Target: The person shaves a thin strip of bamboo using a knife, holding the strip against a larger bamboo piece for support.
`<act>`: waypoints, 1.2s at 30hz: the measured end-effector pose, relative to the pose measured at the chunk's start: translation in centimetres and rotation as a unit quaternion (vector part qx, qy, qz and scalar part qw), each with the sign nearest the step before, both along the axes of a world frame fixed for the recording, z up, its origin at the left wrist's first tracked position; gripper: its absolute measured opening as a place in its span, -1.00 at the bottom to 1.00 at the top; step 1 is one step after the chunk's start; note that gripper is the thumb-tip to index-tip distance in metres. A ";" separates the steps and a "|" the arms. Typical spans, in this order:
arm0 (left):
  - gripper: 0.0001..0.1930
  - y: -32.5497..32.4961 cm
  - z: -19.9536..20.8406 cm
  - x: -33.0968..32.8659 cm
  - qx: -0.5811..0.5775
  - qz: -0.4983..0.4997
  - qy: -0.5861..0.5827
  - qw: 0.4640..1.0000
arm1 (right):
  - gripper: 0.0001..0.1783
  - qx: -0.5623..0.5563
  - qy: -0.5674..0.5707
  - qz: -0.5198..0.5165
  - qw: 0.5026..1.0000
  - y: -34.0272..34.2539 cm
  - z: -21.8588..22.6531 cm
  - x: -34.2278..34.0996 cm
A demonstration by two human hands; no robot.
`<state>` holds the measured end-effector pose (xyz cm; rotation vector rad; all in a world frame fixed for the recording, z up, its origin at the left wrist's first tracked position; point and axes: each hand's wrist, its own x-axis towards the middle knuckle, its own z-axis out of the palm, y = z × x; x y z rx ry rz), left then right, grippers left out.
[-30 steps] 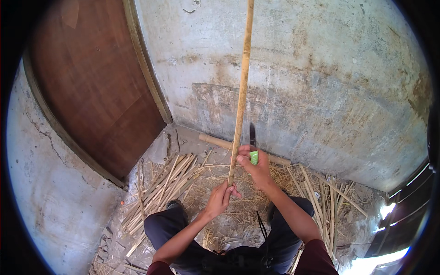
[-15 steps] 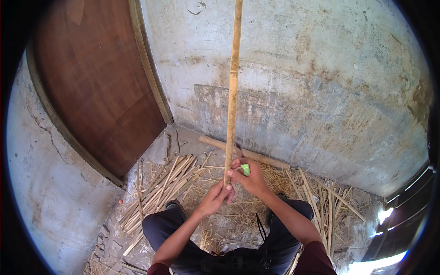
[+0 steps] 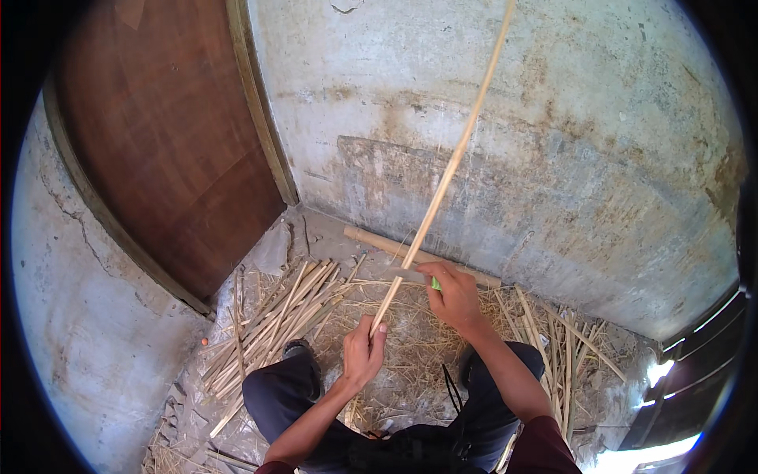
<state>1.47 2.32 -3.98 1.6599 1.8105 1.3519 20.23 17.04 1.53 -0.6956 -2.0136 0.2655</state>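
Note:
A long, pale bamboo strip [image 3: 446, 180] slants up and to the right, its upper end leaving the top of the picture. Around its lower end, my left hand [image 3: 364, 351] is closed. My right hand [image 3: 452, 296] grips a knife [image 3: 405, 273] by its green handle, most of which the fingers hide. The knife's blade lies across the strip, a little above my left hand. A thin curled shaving stands off the strip just above the blade.
Bamboo strips lie in a pile [image 3: 272, 328] at the left, with more strips [image 3: 564, 355] at the right. A thick bamboo pole [image 3: 466, 272] rests along the foot of the stained wall [image 3: 568, 158]. Shavings [image 3: 395, 387] litter the floor between my legs. A brown door [image 3: 170, 142] stands at the left.
The bamboo strip has turned from nearly upright to leaning right. My left hand has moved slightly down and left, my right hand to the right; the knife blade now shows across the strip.

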 end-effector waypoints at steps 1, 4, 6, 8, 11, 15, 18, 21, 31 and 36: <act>-0.81 -0.2 -0.2 -0.2 -0.001 -0.010 -0.002 1.000 | -0.73 0.014 -0.033 -0.007 0.999 0.1 -0.2 0.0; -0.81 -0.7 -0.6 -0.5 0.006 -0.029 -0.009 1.000 | -0.86 0.033 -0.076 -0.018 0.996 0.1 -0.5 -0.1; -0.82 -1.1 -0.6 -0.4 0.013 -0.036 -0.014 0.999 | -0.87 0.047 -0.079 -0.019 0.996 -0.1 -0.3 -0.4; -0.82 -1.5 -0.5 0.0 -0.011 -0.035 -0.006 0.999 | -0.88 0.061 -0.082 -0.023 0.994 0.0 -0.2 -0.2; -0.81 -2.0 -0.8 0.2 -0.005 -0.019 0.034 0.999 | -0.88 0.085 -0.078 -0.052 0.992 0.2 0.4 0.0; -0.82 -2.4 -1.2 0.1 -0.003 -0.009 0.068 0.998 | -0.91 0.038 -0.019 -0.067 0.997 1.0 1.4 1.1; -0.82 -2.6 -1.8 0.1 0.001 0.000 0.098 0.995 | -0.90 0.037 -0.009 -0.094 0.995 1.9 1.6 2.0; -0.83 -2.8 -2.7 -0.3 -0.003 0.005 0.111 0.994 | -0.89 0.048 0.012 -0.124 0.991 2.5 2.0 2.5; -0.81 -3.3 -4.6 -0.7 -0.002 0.008 0.144 0.990 | -0.91 0.087 -0.052 -0.079 0.992 1.7 1.1 1.9; -0.81 -4.2 -6.0 -0.9 0.002 0.004 0.163 0.987 | -0.93 0.065 0.018 -0.170 0.983 3.5 2.7 4.0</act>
